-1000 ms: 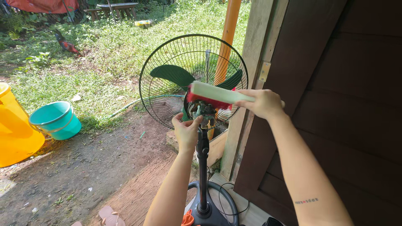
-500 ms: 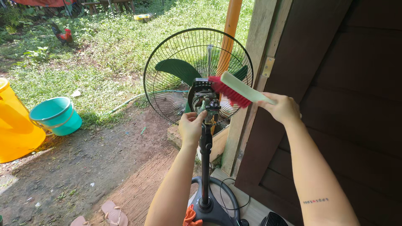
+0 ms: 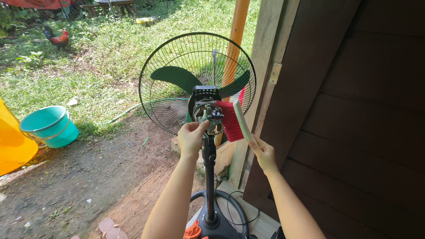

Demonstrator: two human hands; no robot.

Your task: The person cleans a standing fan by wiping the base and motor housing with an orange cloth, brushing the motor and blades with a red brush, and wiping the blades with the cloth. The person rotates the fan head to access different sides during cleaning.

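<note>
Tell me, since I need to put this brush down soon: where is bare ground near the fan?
Bare dirt lies between the teal bucket and the fan pole. It is crowded at the fan base, with cables, an orange rag and the wooden wall.

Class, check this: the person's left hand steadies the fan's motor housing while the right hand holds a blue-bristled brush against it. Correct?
Not quite. In the head view the brush in the right hand has red bristles, not blue. The left hand does steady the motor housing.

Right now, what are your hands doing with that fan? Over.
Left hand steadies fan motor. Right hand has grip on red brush, bristles against motor. Nothing blocking.
</note>
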